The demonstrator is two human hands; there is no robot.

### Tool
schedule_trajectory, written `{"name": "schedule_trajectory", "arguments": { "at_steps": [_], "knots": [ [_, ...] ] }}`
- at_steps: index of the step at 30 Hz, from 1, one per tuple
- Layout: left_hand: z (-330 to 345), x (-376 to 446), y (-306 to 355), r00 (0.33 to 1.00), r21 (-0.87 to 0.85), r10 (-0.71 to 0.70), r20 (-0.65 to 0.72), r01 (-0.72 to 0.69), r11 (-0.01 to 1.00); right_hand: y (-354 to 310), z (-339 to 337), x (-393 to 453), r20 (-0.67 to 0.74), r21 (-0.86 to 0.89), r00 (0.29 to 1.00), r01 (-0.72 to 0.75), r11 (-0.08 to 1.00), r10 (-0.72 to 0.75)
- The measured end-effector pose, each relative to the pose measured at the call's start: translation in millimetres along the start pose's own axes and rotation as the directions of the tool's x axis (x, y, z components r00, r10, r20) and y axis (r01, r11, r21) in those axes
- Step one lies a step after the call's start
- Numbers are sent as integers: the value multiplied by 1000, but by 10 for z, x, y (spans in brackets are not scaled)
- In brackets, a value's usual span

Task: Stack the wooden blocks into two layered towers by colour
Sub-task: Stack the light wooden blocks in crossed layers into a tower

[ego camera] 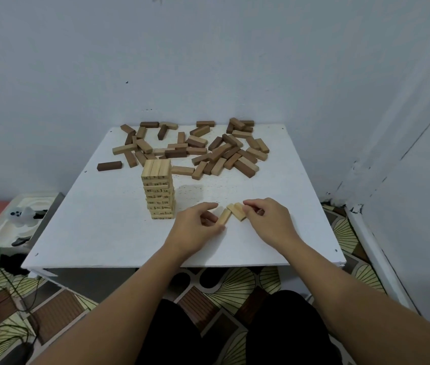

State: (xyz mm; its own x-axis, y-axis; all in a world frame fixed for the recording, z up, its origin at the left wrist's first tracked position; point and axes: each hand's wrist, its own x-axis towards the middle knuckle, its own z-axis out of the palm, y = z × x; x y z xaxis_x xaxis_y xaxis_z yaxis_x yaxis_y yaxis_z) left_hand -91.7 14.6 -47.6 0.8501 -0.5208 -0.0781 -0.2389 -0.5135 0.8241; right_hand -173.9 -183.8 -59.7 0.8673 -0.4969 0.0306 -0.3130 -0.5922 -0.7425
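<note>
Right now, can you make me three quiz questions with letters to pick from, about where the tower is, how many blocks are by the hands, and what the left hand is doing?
1. Where does the tower stand?
A. between the pile and the person
B. behind the pile
C. on the floor

2. How many pale blocks lie by the hands?
A. one
B. three
C. six

3. What is the left hand doing?
A. lying flat
B. pinching a block
C. touching the tower

Answers:
1 A, the pile lies behind the tower, at the table's far edge.
2 B, one block at the left hand, two blocks at the right hand.
3 B, its finger and thumb close on the block.
</note>
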Motion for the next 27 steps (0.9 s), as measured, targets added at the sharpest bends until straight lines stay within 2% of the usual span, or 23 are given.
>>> {"name": "schedule_trajectory", "arguments": {
  "at_steps": [3, 9, 19, 27],
  "knots": [
    [16, 38, 41, 999, -17, -19, 29, 20, 1000, 27, 3, -42, -27, 44, 1000, 10, 999, -9],
    [122, 83, 103, 998, 49, -36, -47, 38, 998, 20, 43, -57, -38, 78, 999, 21, 997, -18],
    [74, 322, 174, 992, 202, -95, 89, 75, 976, 62, 68, -64, -42, -28, 994, 95, 995, -96],
    [109, 371, 131, 990, 187, -121, 77, 104, 977, 90, 107, -66, -83, 4, 989, 123, 992, -122]
  ]
}}
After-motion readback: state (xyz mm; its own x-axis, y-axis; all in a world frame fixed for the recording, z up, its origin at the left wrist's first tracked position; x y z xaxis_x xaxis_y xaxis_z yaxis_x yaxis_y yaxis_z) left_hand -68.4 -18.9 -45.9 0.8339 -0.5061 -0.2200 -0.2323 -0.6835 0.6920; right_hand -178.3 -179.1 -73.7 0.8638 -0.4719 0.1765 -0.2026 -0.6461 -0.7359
